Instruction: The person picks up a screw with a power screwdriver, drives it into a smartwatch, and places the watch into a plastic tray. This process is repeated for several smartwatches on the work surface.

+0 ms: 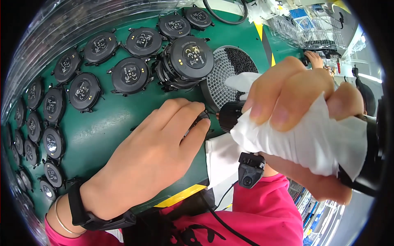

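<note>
My left hand (152, 143) curls over a black watch case (200, 117) on the green mat; only a dark edge of the case shows between thumb and fingers. In my right hand (295, 96) is an electric screwdriver (230, 116), its body wrapped in white cloth (303, 139). The driver lies roughly sideways, its tip pointing left at the watch case; the fingers hide whether they touch. Just beyond, a round grey screw tray (213, 80) full of small holes holds a heap of black screws (242, 60). A stack of watch cases (191, 59) stands beside the tray.
Rows of face-down watch cases (84, 91) cover the mat's left and far sides, bordered by clear plastic film (82, 24). A white cloth (223, 158) lies near the front edge. A small black camera (251, 170) hangs below the driver. Another person's hand (315, 59) shows at far right.
</note>
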Demonstrator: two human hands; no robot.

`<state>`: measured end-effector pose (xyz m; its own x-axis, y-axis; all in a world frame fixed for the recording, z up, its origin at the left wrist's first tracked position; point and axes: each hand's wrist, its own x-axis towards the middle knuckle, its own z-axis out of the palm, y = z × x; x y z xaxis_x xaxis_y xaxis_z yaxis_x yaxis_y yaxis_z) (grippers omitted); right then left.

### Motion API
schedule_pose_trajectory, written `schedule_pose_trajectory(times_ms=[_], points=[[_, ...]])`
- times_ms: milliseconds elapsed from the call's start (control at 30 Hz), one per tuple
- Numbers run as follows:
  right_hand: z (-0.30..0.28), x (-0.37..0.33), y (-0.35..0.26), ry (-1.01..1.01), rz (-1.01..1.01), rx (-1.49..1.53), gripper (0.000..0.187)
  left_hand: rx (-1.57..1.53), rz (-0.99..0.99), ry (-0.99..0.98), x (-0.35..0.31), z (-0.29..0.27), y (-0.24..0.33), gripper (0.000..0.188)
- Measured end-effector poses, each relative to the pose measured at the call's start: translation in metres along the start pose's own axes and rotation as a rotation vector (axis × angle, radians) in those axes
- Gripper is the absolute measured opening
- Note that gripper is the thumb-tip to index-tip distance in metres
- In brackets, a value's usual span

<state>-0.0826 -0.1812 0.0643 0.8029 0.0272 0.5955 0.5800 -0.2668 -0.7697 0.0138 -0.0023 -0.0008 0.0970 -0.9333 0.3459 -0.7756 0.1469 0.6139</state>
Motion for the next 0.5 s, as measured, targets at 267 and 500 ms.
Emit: schedule_pose_trajectory(times_ms=[267, 500], points=[[-0.019, -0.022, 0.014, 0.421, -0.121, 0.303, 0.090, 0.031, -0.031, -0.047, -0.002, 0.001, 0.001, 0.042], [-0.030, -0.022, 0.025, 0.398, -0.122, 0.126, 0.096, 0.079, -0.042, -0.087, -0.003, -0.001, 0.000, 0.048]])
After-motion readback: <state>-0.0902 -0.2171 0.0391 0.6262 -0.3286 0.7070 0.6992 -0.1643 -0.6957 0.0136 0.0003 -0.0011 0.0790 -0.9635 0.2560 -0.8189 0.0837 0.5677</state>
